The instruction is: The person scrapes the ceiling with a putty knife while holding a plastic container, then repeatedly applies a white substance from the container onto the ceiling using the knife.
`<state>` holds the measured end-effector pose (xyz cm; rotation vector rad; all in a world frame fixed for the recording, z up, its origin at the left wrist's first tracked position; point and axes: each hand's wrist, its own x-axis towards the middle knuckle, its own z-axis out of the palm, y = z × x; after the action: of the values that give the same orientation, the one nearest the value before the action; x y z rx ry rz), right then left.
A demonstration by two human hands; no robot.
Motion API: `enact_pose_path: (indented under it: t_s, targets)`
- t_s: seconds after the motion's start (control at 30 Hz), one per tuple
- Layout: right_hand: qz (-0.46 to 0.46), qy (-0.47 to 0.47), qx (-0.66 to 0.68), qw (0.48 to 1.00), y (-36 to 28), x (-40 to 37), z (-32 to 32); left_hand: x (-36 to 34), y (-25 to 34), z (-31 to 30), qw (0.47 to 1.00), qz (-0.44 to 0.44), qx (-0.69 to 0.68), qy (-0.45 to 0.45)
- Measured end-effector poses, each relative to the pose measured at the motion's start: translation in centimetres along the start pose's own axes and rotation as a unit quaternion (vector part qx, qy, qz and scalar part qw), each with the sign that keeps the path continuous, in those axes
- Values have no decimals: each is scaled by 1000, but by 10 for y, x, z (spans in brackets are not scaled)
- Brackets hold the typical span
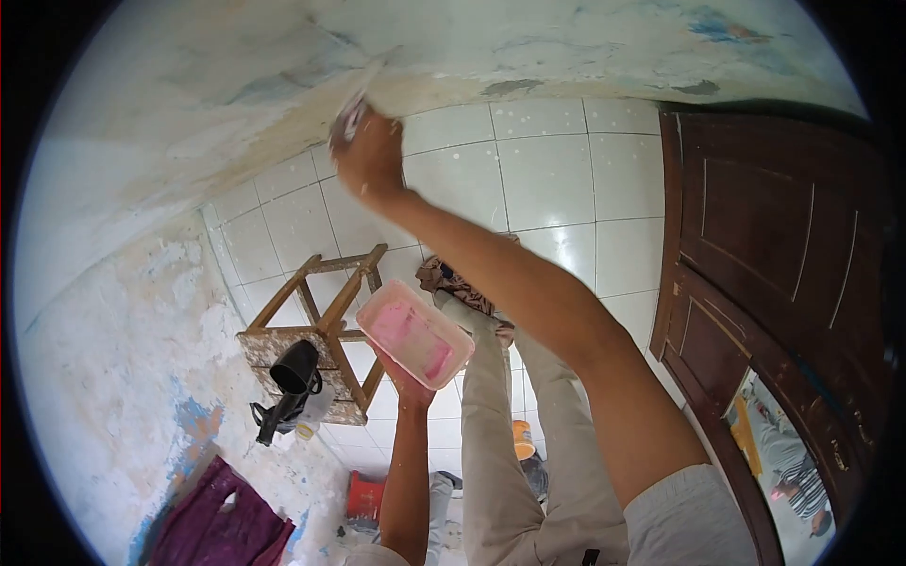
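My right hand (370, 156) is raised to the patchy wall (434, 42), its fingers closed around a putty knife (357, 115). The knife is blurred, and its thin blade points up at the wall surface. Lower down, my left hand (408, 379) supports a rectangular pink plastic tub (455, 370) from below. Pink paste (401, 325) is smeared over the bottom and sides of the tub. Most of the left fingers are hidden beneath it.
A paint-spattered wooden stool (344, 373) stands at left, with a black cup-shaped object (294, 366) on it. Dark cloth (453, 283) lies on the tiled floor (547, 174). Right is a brown wooden door (764, 217). A purple garment (222, 519), red container (365, 495) and orange tub (523, 439) are lower.
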<state>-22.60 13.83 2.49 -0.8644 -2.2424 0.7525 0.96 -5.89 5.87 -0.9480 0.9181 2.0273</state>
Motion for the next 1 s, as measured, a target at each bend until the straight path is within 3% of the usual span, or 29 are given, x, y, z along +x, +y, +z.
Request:
enact_pose_path:
  t_s: [0.1, 0.17, 0.27, 0.33, 0.4, 0.53, 0.6, 0.73, 0.83, 0.87, 0.9, 0.93, 1.0]
  targets:
    - [115, -152, 311, 931, 8, -22, -32, 4, 1, 3, 999, -2, 26, -27]
    - [142, -78, 257, 953, 50, -46, -3, 7, 5, 3, 999, -6, 15, -30]
    - [313, -94, 128, 937, 157, -56, 28, 8, 10, 5, 1000, 1, 14, -19]
    - [391, -62, 112, 912, 215, -44, 41, 10, 13, 3, 1000, -3, 11, -19]
    - [415, -3, 147, 898, 234, -13, 44, 10, 15, 0, 1000, -7, 12, -21]
    - [325, 69, 55, 942, 133, 44, 38, 8, 18, -2, 1000, -13, 13, -24]
    - [182, 48, 31, 982, 63, 42, 22, 7, 19, -2, 1000, -17, 3, -19]
    - [95, -95, 164, 977, -7, -6, 7, 5, 26, -3, 999, -26, -14, -13]
    - [166, -226, 384, 880, 0, -16, -29, 7, 30, -1, 999, -32, -24, -9]
    - [173, -181, 406, 879, 5, -12, -37, 6, 32, -2, 999, -34, -26, -3]
    - [294, -189, 540, 765, 23, -15, -27, 7, 34, -3, 999, -30, -23, -10]
    - [403, -189, 649, 617, 51, -18, -9, 8, 35, -4, 999, -26, -20, -17]
    - [447, -183, 681, 551, 119, -10, 13, 10, 37, -4, 999, -24, -17, -28]
